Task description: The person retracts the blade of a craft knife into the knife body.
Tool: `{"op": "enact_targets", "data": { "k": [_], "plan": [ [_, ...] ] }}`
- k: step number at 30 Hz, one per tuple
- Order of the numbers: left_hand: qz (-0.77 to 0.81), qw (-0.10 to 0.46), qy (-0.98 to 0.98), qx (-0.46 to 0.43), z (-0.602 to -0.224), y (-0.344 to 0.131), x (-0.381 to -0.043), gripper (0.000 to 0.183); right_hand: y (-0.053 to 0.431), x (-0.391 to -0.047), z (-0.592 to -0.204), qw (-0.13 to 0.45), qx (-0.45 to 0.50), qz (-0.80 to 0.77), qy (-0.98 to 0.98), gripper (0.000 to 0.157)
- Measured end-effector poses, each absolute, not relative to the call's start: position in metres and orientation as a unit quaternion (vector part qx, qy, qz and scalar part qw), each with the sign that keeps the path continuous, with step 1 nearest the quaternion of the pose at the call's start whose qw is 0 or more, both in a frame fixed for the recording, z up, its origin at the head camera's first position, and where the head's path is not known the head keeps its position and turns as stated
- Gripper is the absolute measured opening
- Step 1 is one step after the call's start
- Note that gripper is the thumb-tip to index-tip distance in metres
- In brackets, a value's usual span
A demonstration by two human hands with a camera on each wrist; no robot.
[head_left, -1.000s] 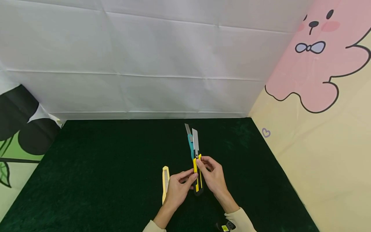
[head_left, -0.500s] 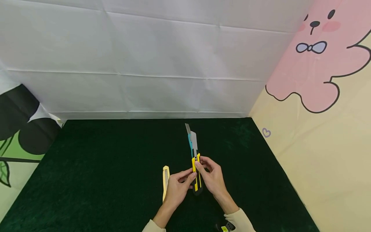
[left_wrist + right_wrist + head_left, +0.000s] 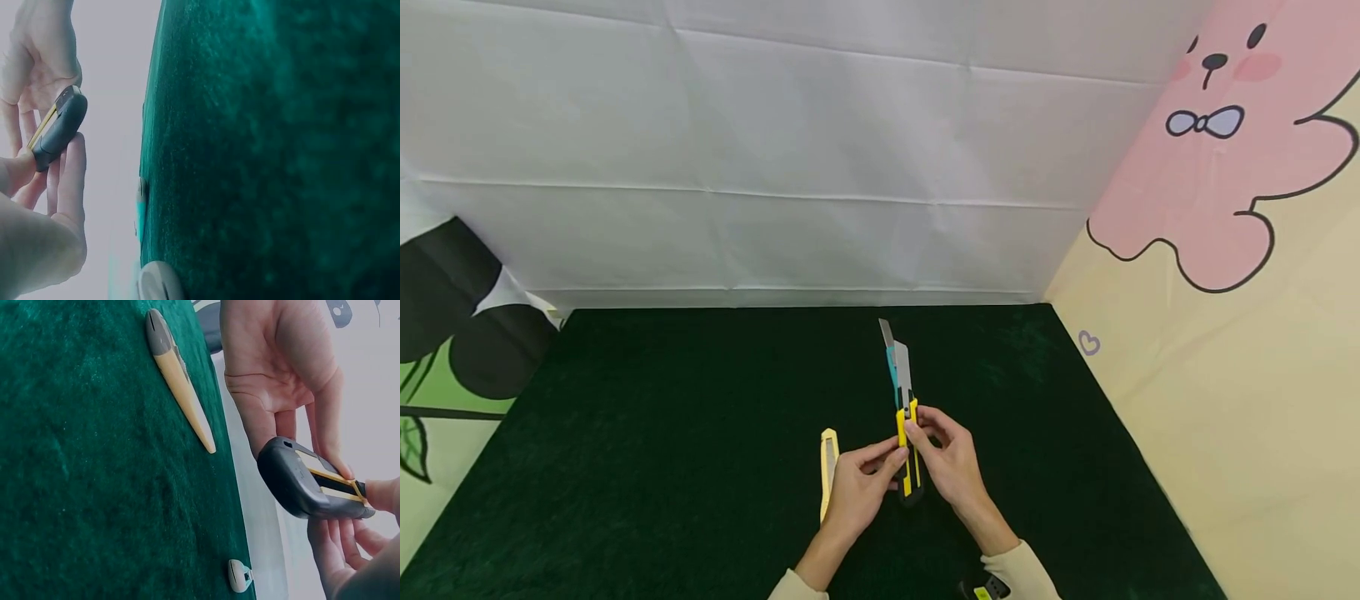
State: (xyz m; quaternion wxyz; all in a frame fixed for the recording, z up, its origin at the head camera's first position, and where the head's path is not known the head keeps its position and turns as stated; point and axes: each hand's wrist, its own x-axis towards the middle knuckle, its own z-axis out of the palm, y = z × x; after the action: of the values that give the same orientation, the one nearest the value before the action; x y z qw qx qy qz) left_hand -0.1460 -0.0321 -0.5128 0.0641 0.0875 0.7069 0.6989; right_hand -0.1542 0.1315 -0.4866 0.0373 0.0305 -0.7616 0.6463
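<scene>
Both hands hold a black and yellow utility knife (image 3: 910, 462), its wide blade (image 3: 903, 367) extended and pointing away from the person. My left hand (image 3: 859, 492) pinches the handle's left side between thumb and fingers. With the thumb on the handle's face near the slider, my right hand (image 3: 953, 458) grips the upper right side. In the right wrist view the black butt of the utility knife (image 3: 294, 481) faces the camera, held above the table. A pale yellow utility knife (image 3: 828, 471) lies just left of my left hand, partly hidden by it.
Beyond the held knife, a teal utility knife (image 3: 892, 367) lies on the dark green cloth (image 3: 700, 417), its blade out and its lower part hidden. A white sheet (image 3: 820, 167) hangs behind the table, and a printed wall (image 3: 1247, 375) stands at the right.
The black and yellow knife has shifted slightly left with both hands, and its blade tip sits a little lower. The other two knives have not moved.
</scene>
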Motion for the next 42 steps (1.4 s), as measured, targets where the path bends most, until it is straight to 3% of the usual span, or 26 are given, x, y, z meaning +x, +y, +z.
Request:
{"op": "enact_targets", "data": {
  "k": [42],
  "plan": [
    [0.753, 0.109, 0.648, 0.033, -0.524, -0.042, -0.154, 0.043, 0.125, -0.159, -0.497, 0.023, 0.055, 0.661, -0.748, 0.039]
  ]
}}
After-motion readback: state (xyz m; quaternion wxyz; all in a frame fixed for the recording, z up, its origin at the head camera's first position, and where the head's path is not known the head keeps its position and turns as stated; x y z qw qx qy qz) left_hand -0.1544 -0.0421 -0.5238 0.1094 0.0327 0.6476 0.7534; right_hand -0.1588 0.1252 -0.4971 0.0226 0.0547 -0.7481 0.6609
